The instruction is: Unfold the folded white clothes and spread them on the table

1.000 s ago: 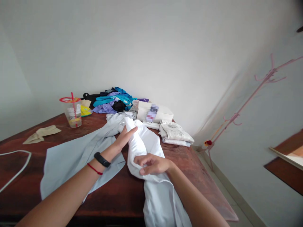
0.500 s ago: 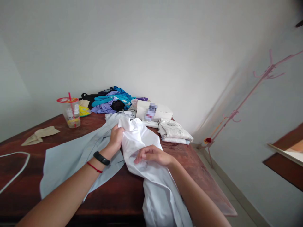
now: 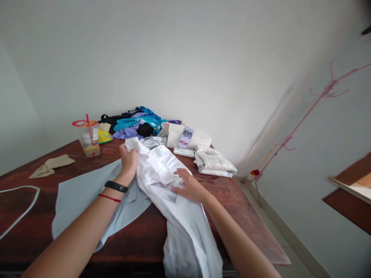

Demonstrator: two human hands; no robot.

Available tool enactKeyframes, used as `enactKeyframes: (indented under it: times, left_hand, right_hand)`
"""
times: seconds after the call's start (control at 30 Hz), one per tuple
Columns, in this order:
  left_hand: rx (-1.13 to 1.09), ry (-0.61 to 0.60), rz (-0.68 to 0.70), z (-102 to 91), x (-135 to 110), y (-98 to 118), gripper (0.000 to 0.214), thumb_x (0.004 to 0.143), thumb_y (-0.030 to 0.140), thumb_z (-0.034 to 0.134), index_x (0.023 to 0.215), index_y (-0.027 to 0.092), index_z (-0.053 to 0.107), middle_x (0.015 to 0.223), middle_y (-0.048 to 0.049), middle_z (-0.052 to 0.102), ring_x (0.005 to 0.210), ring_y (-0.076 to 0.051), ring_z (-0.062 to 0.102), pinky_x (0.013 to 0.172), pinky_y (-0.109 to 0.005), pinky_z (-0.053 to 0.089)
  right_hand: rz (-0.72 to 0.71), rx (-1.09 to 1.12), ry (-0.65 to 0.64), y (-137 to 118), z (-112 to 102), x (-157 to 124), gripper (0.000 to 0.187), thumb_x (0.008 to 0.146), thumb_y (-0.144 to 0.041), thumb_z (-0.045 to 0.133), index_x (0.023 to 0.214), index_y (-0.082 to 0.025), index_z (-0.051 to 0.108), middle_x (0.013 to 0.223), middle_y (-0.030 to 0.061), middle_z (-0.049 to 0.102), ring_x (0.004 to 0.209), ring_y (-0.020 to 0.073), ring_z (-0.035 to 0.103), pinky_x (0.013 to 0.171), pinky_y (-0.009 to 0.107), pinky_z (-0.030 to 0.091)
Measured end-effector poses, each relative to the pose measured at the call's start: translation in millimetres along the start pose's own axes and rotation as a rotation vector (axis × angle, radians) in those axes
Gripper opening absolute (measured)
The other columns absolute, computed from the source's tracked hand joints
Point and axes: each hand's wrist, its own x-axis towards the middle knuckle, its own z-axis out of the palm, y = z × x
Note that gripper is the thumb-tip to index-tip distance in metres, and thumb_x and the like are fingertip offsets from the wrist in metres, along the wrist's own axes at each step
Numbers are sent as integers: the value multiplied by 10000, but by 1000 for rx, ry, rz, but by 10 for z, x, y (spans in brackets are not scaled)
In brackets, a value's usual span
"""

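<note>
A white shirt (image 3: 179, 216) lies bunched across the dark wooden table (image 3: 232, 193) and hangs over its front edge. My left hand (image 3: 128, 161) is closed round the shirt's upper end. It wears a black band and a red string at the wrist. Lower down the same white shirt rests my right hand (image 3: 188, 184), its fingers spread and pressing on the cloth. Under and left of the white shirt, a pale blue-grey garment (image 3: 84, 197) lies spread flat on the table.
At the back are a heap of blue, purple and black clothes (image 3: 137, 124), a white box (image 3: 188, 137), a folded light stack (image 3: 214, 162) and a plastic cup with a red straw (image 3: 87, 138). A beige cloth (image 3: 50, 165) and a white cable (image 3: 20, 208) lie left. A pink coat stand (image 3: 292, 135) stands right.
My left hand has slid left and gripped the white shirt's top, pulling it leftward. My right hand has opened from a pinch and now lies flat on the cloth.
</note>
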Motion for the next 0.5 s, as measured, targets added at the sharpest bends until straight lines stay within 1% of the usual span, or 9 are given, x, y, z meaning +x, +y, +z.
enactKeyframes:
  times: [0.07,0.13,0.17,0.2,0.23,0.3,0.37,0.43,0.5]
  left_hand:
    - [156,54,211,-35,-35,101,598,706,99,571,1294,141,471,1398,-164,509,1342,-310,470,1180,-466,336]
    - [342,12,513,-31,-128,207,596,749,92,573,1336,169,499,1523,-144,439,1454,-323,351,1233,-499,246]
    - [408,-62,649,-13,-191,249,538,786,107,561,1317,190,538,1549,-117,432,1483,-323,312,1241,-517,227]
    - [439,-176,747,13,-262,278,468,829,129,541,1288,212,576,1547,-89,452,1490,-314,309,1239,-523,235]
    - [451,-320,805,44,-337,290,409,874,158,514,1268,228,602,1519,-71,495,1473,-298,354,1227,-512,276]
    - [473,-656,829,104,-488,269,367,948,237,472,1288,237,612,1430,-59,591,1385,-258,489,1178,-446,379]
    - [555,-942,785,142,-618,205,398,975,349,492,1338,223,599,1389,-71,628,1330,-249,548,1142,-402,423]
    - [695,-1092,734,150,-711,133,505,938,471,568,1370,211,589,1425,-94,601,1354,-292,521,1140,-433,412]
    - [817,-1147,703,140,-759,81,610,872,535,641,1390,219,578,1442,-107,586,1365,-334,501,1137,-477,392]
  right_hand:
    - [14,-63,-42,3,40,-15,740,800,-418,760,1459,-220,487,1503,159,455,1243,307,562,1094,448,397]
    - [23,-128,-42,6,66,-16,747,815,-414,742,1478,-203,469,1452,157,510,1312,326,507,1121,449,361]
    - [30,-157,-31,10,77,-9,739,821,-412,733,1477,-195,471,1424,156,536,1304,327,514,1111,443,368]
    - [44,-177,-19,16,86,1,734,823,-411,728,1474,-186,475,1392,155,561,1270,321,541,1087,431,389]
    - [61,-190,-7,24,95,14,731,821,-412,728,1468,-176,483,1357,154,584,1226,312,571,1054,415,412]
    - [103,-203,20,44,105,42,728,805,-420,739,1444,-155,513,1285,147,624,1124,288,623,978,376,449]
    - [145,-207,31,63,108,65,689,802,-423,734,1407,-143,558,1175,128,674,1017,261,656,892,339,466]
    - [171,-213,29,81,104,78,594,818,-405,700,1350,-154,619,1039,96,717,931,242,667,816,311,461]
    - [182,-212,32,104,105,85,485,827,-333,655,1290,-188,673,925,61,736,863,221,667,757,288,441]
